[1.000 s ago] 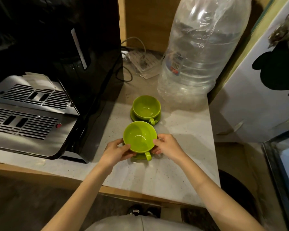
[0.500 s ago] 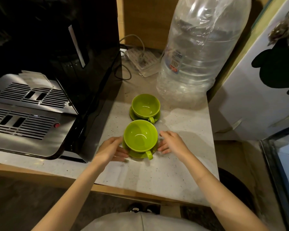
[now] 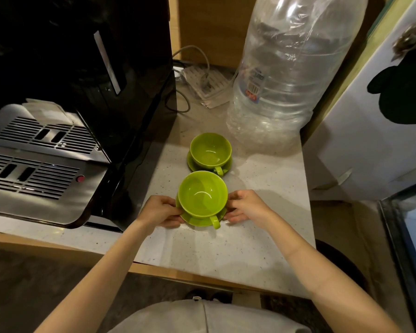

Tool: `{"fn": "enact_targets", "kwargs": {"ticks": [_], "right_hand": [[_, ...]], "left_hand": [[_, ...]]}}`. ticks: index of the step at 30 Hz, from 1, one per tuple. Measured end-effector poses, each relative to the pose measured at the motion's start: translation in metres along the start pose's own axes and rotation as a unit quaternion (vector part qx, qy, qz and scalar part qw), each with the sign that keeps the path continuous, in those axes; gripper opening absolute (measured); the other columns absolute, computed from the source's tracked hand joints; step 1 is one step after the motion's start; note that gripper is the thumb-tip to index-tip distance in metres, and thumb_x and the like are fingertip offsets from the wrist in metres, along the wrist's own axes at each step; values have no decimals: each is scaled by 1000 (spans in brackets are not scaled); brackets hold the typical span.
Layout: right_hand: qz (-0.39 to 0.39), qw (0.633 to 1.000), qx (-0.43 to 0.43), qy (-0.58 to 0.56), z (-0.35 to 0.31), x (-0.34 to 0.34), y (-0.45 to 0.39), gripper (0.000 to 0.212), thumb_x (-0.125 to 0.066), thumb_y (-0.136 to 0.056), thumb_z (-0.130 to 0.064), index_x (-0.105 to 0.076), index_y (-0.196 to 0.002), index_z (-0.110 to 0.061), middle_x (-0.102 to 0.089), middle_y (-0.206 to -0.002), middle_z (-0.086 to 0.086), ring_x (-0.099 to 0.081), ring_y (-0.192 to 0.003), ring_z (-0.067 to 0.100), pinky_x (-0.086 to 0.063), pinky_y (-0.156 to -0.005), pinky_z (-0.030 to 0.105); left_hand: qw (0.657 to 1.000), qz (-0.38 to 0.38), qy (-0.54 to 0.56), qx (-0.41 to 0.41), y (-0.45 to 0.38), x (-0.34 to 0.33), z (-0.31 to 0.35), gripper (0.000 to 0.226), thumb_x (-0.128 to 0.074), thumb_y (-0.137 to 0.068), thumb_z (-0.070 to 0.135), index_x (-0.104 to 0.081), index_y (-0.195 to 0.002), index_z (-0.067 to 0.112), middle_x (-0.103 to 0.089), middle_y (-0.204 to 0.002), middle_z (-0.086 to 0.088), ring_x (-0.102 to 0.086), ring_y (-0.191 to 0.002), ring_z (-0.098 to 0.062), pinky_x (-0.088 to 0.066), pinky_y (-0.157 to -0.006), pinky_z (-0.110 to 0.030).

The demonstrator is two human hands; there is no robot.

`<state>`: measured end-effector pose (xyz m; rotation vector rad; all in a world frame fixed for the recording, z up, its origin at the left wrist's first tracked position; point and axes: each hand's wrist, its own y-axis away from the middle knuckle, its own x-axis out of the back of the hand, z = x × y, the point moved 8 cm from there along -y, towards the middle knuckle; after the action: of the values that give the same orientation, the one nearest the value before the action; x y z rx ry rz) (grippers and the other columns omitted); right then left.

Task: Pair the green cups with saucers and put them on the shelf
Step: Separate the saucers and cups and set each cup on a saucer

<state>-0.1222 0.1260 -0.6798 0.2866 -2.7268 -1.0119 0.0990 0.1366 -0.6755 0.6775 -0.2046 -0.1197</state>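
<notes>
Head view: both hands' fingers [image 3: 171, 213] have closed back onto the near saucer [image 3: 197, 221] under its cup [image 3: 202, 194].

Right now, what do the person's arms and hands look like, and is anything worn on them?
Both forearms are bare to the frame edge: no sleeves, watch or bracelet. The left hand and right hand wear no gloves, and no rings show. Fingers are slim. A pale grey garment covers the body at the bottom of the view.

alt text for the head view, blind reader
Two bare hands, left hand and right hand, grip the saucer under the near green cup on a speckled counter. A second cup on its saucer sits behind, between a black machine and a large clear bottle.
</notes>
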Motion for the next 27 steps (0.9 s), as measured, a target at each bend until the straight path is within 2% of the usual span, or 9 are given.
{"fn": "enact_targets", "kwargs": {"ticks": [3, 7, 11, 15, 19, 23, 27], "right_hand": [[17, 1000, 5, 3, 3, 1, -2, 25, -59, -86, -3, -54, -110, -2, -67, -84, 17, -69, -48, 15, -57, -47, 25], [19, 1000, 11, -11, 7, 2, 4, 19, -59, -84, 1, -53, -102, 0, -66, -75, 17, -68, -45, 16, -57, -45, 25], [22, 1000, 4, -19, 13, 6, 15, 17, -59, -83, 3, -54, -99, 0, -65, -74, 15, -66, -41, 14, -56, -43, 22], [27, 998, 17, -55, 10, 16, 35, 14, -58, -83, 5, -53, -93, -1, -63, -69, 16, -66, -40, 16, -57, -44, 23], [24, 994, 69, -77, -15, 40, 60, 8, -59, -82, 3, -56, -88, -1, -68, -62, 16, -68, -46, 17, -59, -50, 24], [41, 986, 130, -101, -61, 74, 91, 11, -54, -82, 6, -57, -80, -4, -69, -48, 8, -67, -43, 14, -55, -44, 20], [69, 963, 222, -136, -122, 110, 131, 14, -52, -82, 4, -60, -78, -6, -70, -50, 7, -68, -45, 13, -53, -43, 19]], "left_hand": [[1000, 12, 14, -5, 1, -2, 0, 21, -64, -77, 0, -60, -97, -6, -68, -78, -25, -68, -49, -17, -54, -43, -22], [999, 17, 28, 2, 3, -4, -4, 21, -67, -75, 1, -62, -94, -4, -69, -74, -23, -68, -49, -18, -53, -43, -21], [999, -22, 28, -8, 10, -10, -5, 16, -68, -73, 3, -64, -88, -1, -73, -60, -10, -70, -53, -18, -55, -47, -20], [997, -58, 18, -41, 21, -19, 10, 16, -68, -74, 7, -64, -89, 4, -74, -65, -9, -71, -59, -18, -56, -51, -20], [992, -91, 41, -71, 33, -30, 46, 12, -67, -74, 6, -66, -86, 4, -75, -66, -11, -72, -63, -17, -53, -46, -17], [985, -111, 68, -116, 50, -41, 107, 6, -67, -71, 2, -69, -75, 7, -74, -61, -9, -71, -59, -14, -49, -42, -14], [972, -113, 88, -187, 75, -52, 184, 6, -65, -73, 3, -69, -73, 7, -71, -54, -8, -67, -48, -9, -48, -41, -12]]}}
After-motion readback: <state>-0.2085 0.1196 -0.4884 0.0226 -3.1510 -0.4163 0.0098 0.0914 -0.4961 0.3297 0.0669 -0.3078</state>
